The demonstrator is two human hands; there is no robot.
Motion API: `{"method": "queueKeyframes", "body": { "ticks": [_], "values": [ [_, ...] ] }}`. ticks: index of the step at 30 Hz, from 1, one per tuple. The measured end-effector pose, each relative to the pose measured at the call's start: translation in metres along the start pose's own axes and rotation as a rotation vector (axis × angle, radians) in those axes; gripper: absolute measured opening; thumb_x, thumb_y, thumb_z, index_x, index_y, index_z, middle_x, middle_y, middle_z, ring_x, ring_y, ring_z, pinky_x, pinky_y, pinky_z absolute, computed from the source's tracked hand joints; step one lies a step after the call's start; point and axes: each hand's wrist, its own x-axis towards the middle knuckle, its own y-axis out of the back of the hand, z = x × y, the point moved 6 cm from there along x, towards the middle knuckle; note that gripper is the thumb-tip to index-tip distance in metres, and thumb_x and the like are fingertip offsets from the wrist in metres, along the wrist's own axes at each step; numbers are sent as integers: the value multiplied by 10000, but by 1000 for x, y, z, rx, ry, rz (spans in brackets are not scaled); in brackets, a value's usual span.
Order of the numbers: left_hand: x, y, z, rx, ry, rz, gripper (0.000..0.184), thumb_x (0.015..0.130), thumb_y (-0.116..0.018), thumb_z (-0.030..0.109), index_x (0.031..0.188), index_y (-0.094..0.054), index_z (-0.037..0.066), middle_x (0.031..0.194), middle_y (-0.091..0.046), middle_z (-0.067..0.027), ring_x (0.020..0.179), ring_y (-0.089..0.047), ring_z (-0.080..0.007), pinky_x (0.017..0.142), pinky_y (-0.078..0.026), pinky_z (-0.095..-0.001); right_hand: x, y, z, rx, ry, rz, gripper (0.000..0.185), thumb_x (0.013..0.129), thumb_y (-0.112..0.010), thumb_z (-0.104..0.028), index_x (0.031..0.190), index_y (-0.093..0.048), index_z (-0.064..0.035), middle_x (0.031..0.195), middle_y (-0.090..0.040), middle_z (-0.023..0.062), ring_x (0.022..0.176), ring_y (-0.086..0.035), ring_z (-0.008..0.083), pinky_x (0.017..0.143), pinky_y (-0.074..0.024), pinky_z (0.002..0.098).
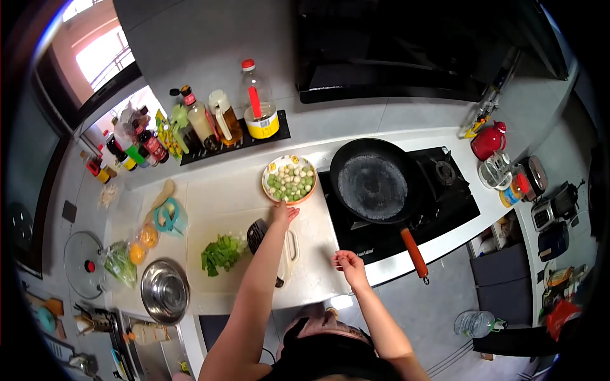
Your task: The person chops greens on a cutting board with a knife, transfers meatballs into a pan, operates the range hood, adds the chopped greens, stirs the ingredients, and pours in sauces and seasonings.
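My left hand [284, 214] is at the near rim of a patterned bowl [267, 189] that holds pale and green round pieces; its fingers are apart, and contact with the rim is unclear. Chopped green leaves [220, 254] lie on a cutting board [202, 282]. A dark cleaver [257, 235] rests on the board, partly behind my left forearm. My right hand [348, 261] hovers near the counter's front edge, left of the pan's handle, with its fingers curled; whether they hold anything is too small to tell. A black frying pan [372, 184] sits on the stove [445, 209].
A black shelf [235, 147] with bottles runs along the wall. At left are a steel bowl [164, 289], a teal container [170, 218], oranges [148, 236] and bagged greens [121, 262]. The pan's orange handle [414, 252] juts past the counter edge. A red kettle [488, 141] stands right.
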Motion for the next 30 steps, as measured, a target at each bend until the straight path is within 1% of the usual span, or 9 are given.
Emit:
{"method": "queueKeyframes", "body": {
  "ticks": [5, 10, 15, 17, 19, 21, 23, 26, 30],
  "values": [
    [32, -5, 1, -94, 36, 56, 368, 877, -384, 54, 1234, -313, -4, 1110, -514, -226, 914, -611, -340, 740, -577, -402, 25, -13, -15, -66, -14, 2, 173, 923, -477, -100, 1058, -567, -38, 935, -642, 33, 800, -595, 113, 724, -467, 251],
    [-35, 8, 20, -16, -158, -23, 675, 765, -398, -57, 1361, -205, 194, 1219, -455, -182, 970, -588, -356, 701, -580, -446, 54, -28, -31, -109, 4, -60, 167, 926, -481, -113, 1050, -565, -39, 931, -637, 33, 796, -597, 122, 714, -468, 258],
    [-107, 40, 41, 148, -192, -11, 537, 798, -442, 45, 1313, -301, 108, 1071, -559, -166, 745, -652, -280, 542, -570, -328, 94, -45, -73, -277, 83, 41, 419, 862, -527, -157, 1236, -431, 5, 962, -614, 94, 698, -626, 145, 520, -517, 272],
    [-130, 46, 55, 165, -265, -17, 469, 799, -469, 69, 1257, -367, 48, 919, -614, -142, 571, -641, -248, 440, -540, -295, 109, -57, -88, -423, 28, -80, 600, 853, -543, -236, 1349, -295, -8, 971, -603, 138, 659, -632, 167, 485, -521, 280],
    [-150, 45, 64, 272, -267, -73, 444, 795, -430, 29, 1238, -401, 45, 987, -586, -133, 649, -645, -217, 419, -520, -268, 108, -78, -109, -361, -89, -403, 675, 846, -521, -249, 1392, -173, -58, 1045, -580, 184, 625, -646, 198, 480, -535, 289],
    [-172, 29, 73, 293, -316, -65, 396, 794, -463, 56, 1187, -437, 9, 927, -607, -139, 588, -637, -217, 411, -512, -269, 103, -70, -124, -303, -170, -475, 627, 850, -505, -185, 1384, -189, -99, 976, -595, 166, 580, -636, 185, 449, -527, 273],
    [-188, -1, 78, 338, -331, -112, 401, 796, -458, 54, 1192, -425, 6, 903, -614, -149, 553, -632, -214, 402, -503, -266, 96, -48, -124, -69, -420, -510, 551, 798, -478, -92, 1302, -287, 21, 934, -617, 209, 621, -669, 230, 458, -554, 274],
    [-192, -62, 65, 443, -287, -267, 461, 816, -397, 30, 1271, -327, 32, 878, -614, -175, 507, -623, -206, 388, -487, -258, 102, 3, -136, -28, -311, -451, 485, 735, -470, -22, 1190, -390, 125, 764, -637, 213, 558, -654, 245, 403, -534, 260],
    [-199, -155, 67, 762, -390, -139, 602, 900, -467, 221, 1378, -162, 20, 751, -635, -129, 508, -620, -176, 425, -486, -272, 99, 75, -179, -64, -192, -187, 425, 740, -430, 12, 1149, -405, 121, 728, -619, 202, 492, -628, 244, 372, -517, 258]
  ]
}}
